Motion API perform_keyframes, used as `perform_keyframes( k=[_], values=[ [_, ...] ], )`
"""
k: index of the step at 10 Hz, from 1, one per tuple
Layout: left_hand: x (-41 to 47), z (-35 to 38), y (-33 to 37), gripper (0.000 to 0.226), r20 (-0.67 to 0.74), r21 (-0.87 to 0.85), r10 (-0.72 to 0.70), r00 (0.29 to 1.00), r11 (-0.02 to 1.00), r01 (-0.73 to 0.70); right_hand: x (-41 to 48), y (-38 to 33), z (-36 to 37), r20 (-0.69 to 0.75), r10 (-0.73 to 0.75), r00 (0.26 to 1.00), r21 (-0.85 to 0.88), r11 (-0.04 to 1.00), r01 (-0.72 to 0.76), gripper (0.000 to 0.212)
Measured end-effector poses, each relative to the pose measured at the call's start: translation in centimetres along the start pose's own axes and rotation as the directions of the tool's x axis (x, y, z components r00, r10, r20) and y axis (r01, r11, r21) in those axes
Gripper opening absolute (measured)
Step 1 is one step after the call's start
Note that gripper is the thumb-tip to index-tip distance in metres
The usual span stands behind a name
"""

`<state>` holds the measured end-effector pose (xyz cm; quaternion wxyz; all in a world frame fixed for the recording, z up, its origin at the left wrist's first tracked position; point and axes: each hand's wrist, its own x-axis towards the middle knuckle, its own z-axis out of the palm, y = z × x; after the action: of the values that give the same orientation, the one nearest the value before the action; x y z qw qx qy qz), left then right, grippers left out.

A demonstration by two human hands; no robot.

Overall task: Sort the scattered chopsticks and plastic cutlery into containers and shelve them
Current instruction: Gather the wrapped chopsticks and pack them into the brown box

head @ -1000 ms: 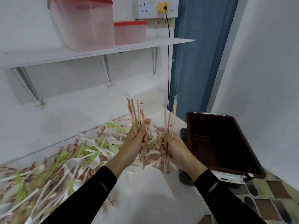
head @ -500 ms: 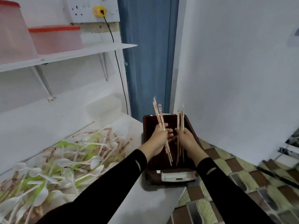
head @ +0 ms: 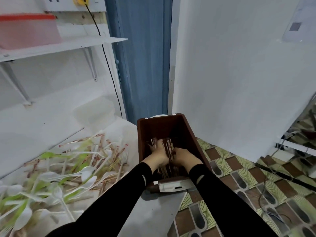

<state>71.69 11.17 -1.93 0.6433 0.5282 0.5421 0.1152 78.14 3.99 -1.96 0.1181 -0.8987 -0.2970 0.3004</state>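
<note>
A white worktop (head: 153,219) strewn with plastic cutlery (head: 68,168) runs below a wall shelf (head: 65,46), beside a blue door (head: 143,57) and patterned floor tiles (head: 239,185). At its right end, the left hand (head: 159,153) and right hand (head: 185,156) reach into the brown container (head: 162,127), each curled tight around chopsticks (head: 168,147).

Inside the brown box (head: 190,128) at the tabletop's (head: 150,215) edge, the left grip (head: 159,155) and right grip (head: 185,156) clasp a bundle of chopsticks (head: 168,147) lying lengthwise between them. Left of the box, a heap of plastic cutlery (head: 77,168) sprawls across the tabletop.
</note>
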Motion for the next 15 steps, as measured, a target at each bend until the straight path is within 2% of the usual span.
perform_keyframes(
  k=[1, 2, 3, 4, 5, 6, 7, 8, 9, 10, 11, 12, 13, 14, 15],
  values=[
    [0.1, -1.0, -0.5, 0.071, 0.128, 0.487, 0.156, 0.979, 0.85, -0.199, 0.2, 0.1, 0.2, 0.009, 0.007, 1.0, -0.068, 0.998, -0.007, 0.025],
    [-0.9, -1.6, -0.1, 0.056, 0.239, 0.591, 0.365, 0.9, 0.681, -0.433, -0.5, -0.1, 0.0, -0.027, -0.014, 1.0, -0.05, 0.999, 0.013, 0.023],
    [-2.9, -2.5, 0.7, 0.039, 0.3, 0.326, 0.681, 0.668, 0.585, -0.743, -1.4, -0.7, -0.6, -0.084, -0.137, 0.987, -0.002, 0.99, 0.138, 0.027],
    [-4.0, -5.3, 1.0, 0.038, 0.245, 0.199, 0.848, 0.47, 0.43, -0.881, -2.2, -1.6, -1.3, -0.166, -0.241, 0.956, 0.083, 0.963, 0.257, 0.028],
    [-2.7, -9.9, 1.4, 0.043, 0.149, 0.203, 0.888, 0.436, 0.404, -0.892, -2.5, -3.8, -1.8, -0.23, -0.304, 0.924, 0.077, 0.941, 0.329, 0.022],
    [-0.1, -15.8, 1.5, 0.048, 0.018, 0.223, 0.851, 0.525, 0.508, -0.832, -2.7, -8.0, -2.3, -0.265, -0.429, 0.864, 0.046, 0.889, 0.455, 0.02],
    [3.1, -21.8, 0.9, 0.039, -0.099, 0.253, 0.77, 0.63, 0.632, -0.733, -2.6, -12.9, -2.3, -0.274, -0.554, 0.786, 0.069, 0.804, 0.591, 0.019],
    [7.2, -27.1, 0.7, 0.028, -0.237, 0.358, 0.72, 0.652, 0.689, -0.63, -1.2, -18.0, -0.7, -0.229, -0.617, 0.753, 0.142, 0.744, 0.653, 0.02],
    [11.7, -30.3, 1.4, 0.028, -0.246, 0.457, 0.645, 0.724, 0.736, -0.5, 1.5, -22.0, 2.0, -0.079, -0.643, 0.762, 0.097, 0.756, 0.648, 0.022],
    [15.8, -32.4, 1.7, 0.051, -0.189, 0.638, 0.578, 0.794, 0.687, -0.349, 4.8, -23.8, 4.7, 0.211, -0.533, 0.819, -0.17, 0.805, 0.568, 0.023],
    [19.2, -33.8, 1.3, 0.07, 0.013, 0.811, 0.439, 0.898, 0.521, -0.266, 7.8, -24.3, 7.1, 0.232, -0.435, 0.87, -0.338, 0.803, 0.491, 0.029],
    [20.5, -34.1, 0.7, 0.058, 0.08, 0.908, 0.458, 0.885, 0.333, -0.254, 8.4, -23.8, 8.1, 0.074, -0.372, 0.925, -0.426, 0.827, 0.367, 0.026],
    [20.9, -34.2, -0.5, 0.033, 0.125, 0.937, 0.563, 0.817, 0.204, -0.284, 8.7, -23.7, 8.7, 0.067, -0.32, 0.945, -0.466, 0.827, 0.314, 0.023],
    [19.2, -34.1, -1.6, 0.028, 0.09, 0.917, 0.577, 0.811, 0.27, -0.294, 8.7, -23.7, 9.1, 0.105, -0.313, 0.944, -0.395, 0.858, 0.329, 0.014],
    [17.5, -34.4, -2.4, 0.027, 0.062, 0.875, 0.581, 0.812, 0.36, -0.325, 8.4, -23.7, 9.1, 0.157, -0.34, 0.927, -0.325, 0.869, 0.373, 0.025]
  ],
)
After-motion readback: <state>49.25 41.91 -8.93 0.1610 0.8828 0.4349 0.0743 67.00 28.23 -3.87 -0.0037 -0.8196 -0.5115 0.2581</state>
